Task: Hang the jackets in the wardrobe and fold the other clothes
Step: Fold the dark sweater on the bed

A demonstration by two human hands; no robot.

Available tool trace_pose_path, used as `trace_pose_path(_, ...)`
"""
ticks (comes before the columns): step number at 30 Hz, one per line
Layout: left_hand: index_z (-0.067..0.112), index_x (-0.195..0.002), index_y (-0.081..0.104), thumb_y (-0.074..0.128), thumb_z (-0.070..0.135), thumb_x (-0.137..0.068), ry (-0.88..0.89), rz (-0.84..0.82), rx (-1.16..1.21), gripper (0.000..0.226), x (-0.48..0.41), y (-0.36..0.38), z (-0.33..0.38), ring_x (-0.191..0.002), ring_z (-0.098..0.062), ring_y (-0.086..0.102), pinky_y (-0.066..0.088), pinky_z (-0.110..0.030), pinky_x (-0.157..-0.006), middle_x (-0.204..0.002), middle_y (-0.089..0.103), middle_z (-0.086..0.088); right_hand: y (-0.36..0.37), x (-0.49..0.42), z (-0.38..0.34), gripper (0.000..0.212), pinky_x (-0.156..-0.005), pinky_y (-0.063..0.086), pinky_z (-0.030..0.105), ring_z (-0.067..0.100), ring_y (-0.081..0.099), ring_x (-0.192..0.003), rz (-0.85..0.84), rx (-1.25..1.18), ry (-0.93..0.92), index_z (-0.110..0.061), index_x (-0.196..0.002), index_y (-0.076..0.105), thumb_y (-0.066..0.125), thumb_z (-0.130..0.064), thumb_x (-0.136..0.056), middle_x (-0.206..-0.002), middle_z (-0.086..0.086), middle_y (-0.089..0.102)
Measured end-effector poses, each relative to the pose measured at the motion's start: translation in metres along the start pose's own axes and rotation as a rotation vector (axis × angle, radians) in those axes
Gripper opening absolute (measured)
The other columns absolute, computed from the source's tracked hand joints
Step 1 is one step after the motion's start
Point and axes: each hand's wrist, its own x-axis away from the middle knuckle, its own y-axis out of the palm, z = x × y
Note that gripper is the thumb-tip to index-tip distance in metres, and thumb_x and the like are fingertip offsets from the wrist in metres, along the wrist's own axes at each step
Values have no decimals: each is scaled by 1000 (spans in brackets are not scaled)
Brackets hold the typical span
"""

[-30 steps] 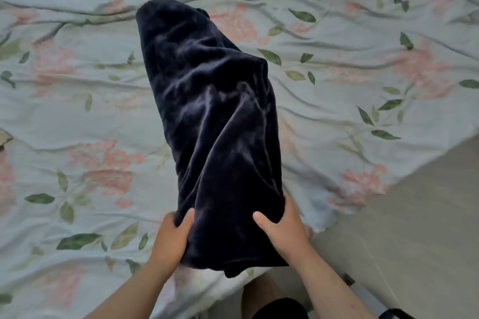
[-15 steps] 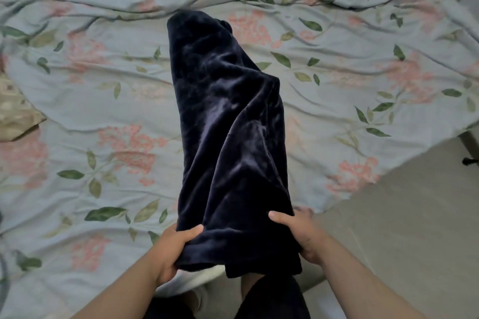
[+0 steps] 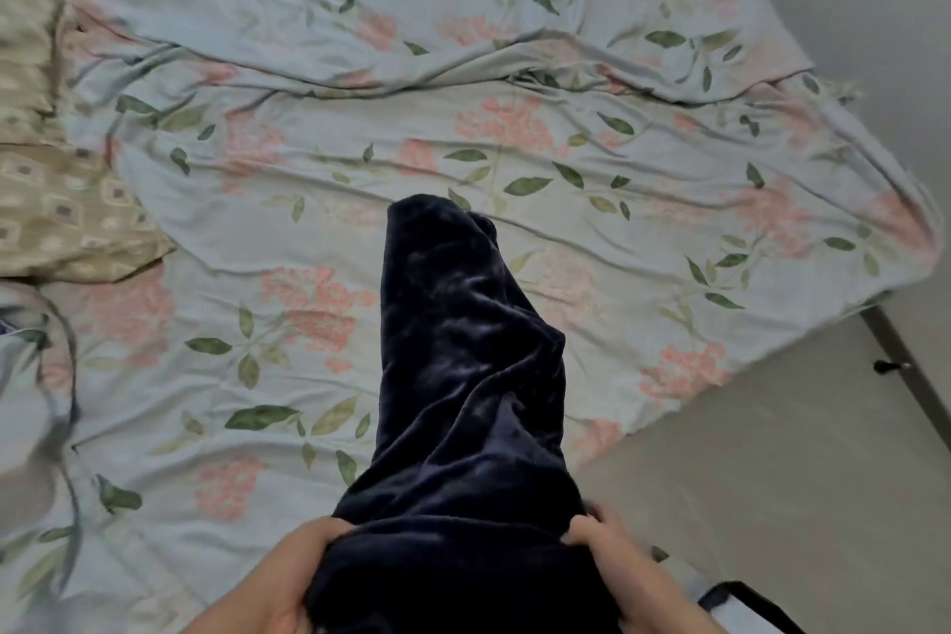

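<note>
Your two hands hold the near end of the dark navy garment (image 3: 463, 376), a soft, plush-looking piece with a sheen (what kind of garment it is cannot be told from here). Your left hand (image 3: 293, 577) grips its near-left edge, fingers curled round the fabric. Your right hand (image 3: 612, 556) grips the near-right edge, fingers bunched into the cloth. Both hands are closed on the fabric, with the width of the garment between them.

The garment runs away from you in one long, narrow, rumpled strip, its far end lying on the bed cover (image 3: 309, 201) roughly mid-bed. That cover is pale blue-grey with pink flowers and green leaves, wrinkled, with a thick fold across it further back.

At the left edge of the bed lies a beige pillow (image 3: 62, 216) with a diamond pattern, well apart from the garment. To your right the cover's edge hangs over the side of the bed above a pale floor (image 3: 772, 479). A black strap (image 3: 751, 600) shows at the bottom right, near your right forearm.
</note>
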Motion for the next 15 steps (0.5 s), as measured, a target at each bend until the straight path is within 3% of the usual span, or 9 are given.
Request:
trace_pose_path(1,-13,-101,69,58,-16,-71,8,-84,190,32,4,0,17,-100,-41,62,54,-39,-80,-103,65,-31,1,1,-16,56,-87,51,40,34,62,-105,7,-35,-56,-18,-129,50,65,-6,-77,-120,17,60)
trace_pose_path(2,-12,-109,68,63,-13,-69,29,-185,329,41,11,4,36,-96,-38,66,59,-43,-79,-108,66,-32,0,5,-33,50,-89,54,44,36,64,-107,-27,-79,-110,-26,-129,52,62,-9,-84,-122,17,62)
trace_pose_path(4,-16,-93,71,69,-13,-64,93,-245,431,29,22,21,82,-74,-32,72,62,-40,-61,-90,69,-29,0,7,-76,36,-82,57,44,38,69,-103,-138,-170,-223,-25,-121,65,57,-11,-89,-115,17,70)
trace_pose_path(6,-13,-76,70,57,-9,-70,132,-137,505,15,18,37,135,-58,-27,70,58,-35,-47,-71,67,-21,3,2,-124,28,-77,59,42,36,71,-99,-202,-304,-251,-14,-115,73,61,-12,-89,-110,17,73)
trace_pose_path(8,-9,-78,70,51,-2,-81,114,-24,598,20,2,50,181,-64,-31,71,57,-38,-43,-75,69,-20,9,-14,-170,31,-71,61,40,32,73,-88,-204,-396,-242,0,-106,75,71,-7,-76,-103,18,74)
trace_pose_path(10,-9,-90,66,55,7,-91,103,40,713,19,-20,63,217,-76,-35,68,56,-43,-43,-87,70,-22,17,-37,-211,27,-69,60,40,32,69,-74,-149,-444,-233,8,-102,72,66,1,-77,-89,19,70)
trace_pose_path(12,-9,-107,62,55,13,-95,147,45,812,26,-46,76,241,-88,-39,66,59,-47,-51,-103,67,-24,24,-64,-243,25,-80,57,44,30,63,-74,-109,-559,-212,0,-108,65,50,4,-88,-88,16,62)
trace_pose_path(15,-4,-141,40,48,30,-101,348,-19,880,52,-85,91,255,-116,-41,58,56,-50,-86,-133,52,-27,38,-99,-270,35,-77,58,38,28,64,-93,-82,-676,-288,-9,-132,53,50,-10,-97,-109,11,58)
